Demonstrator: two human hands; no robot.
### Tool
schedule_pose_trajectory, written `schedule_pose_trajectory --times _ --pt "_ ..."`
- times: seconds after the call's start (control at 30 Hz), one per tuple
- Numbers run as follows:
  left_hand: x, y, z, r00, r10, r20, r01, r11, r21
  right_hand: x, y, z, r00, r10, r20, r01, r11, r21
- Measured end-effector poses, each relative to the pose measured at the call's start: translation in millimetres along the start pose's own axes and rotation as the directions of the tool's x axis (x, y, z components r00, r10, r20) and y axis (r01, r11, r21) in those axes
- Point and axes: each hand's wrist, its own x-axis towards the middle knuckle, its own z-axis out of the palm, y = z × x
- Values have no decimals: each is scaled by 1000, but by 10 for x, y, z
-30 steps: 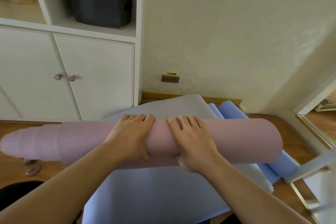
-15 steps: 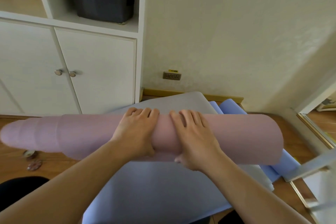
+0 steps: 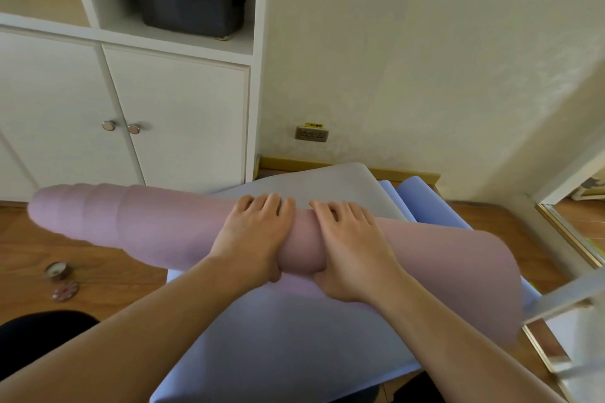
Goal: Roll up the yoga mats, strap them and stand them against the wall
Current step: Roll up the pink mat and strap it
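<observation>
Nearest us: blue yoga mat flat on floor. On it, our left hand and right hand side by side, grip of each wrapped over rolled pink yoga mat, thumbs underneath. Beyond roll: grey mat, then white cabinet far left, wall socket far.

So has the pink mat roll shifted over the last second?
Yes. The pink mat roll has tilted: against the cabinet, its left end has risen and its right end has swung down toward the camera.
</observation>
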Motion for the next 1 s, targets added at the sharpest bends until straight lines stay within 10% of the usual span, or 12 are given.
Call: schedule_pose_trajectory --times 0.83,1.0 --pt "11 -188 -114 999 7 34 -3 994 -112 24 23 -36 998 -57 14 58 990 -126" --pt "-57 -114 -91 954 28 -298 -89 977 -193 128 184 -54 995 26 -93 -30 998 -48"
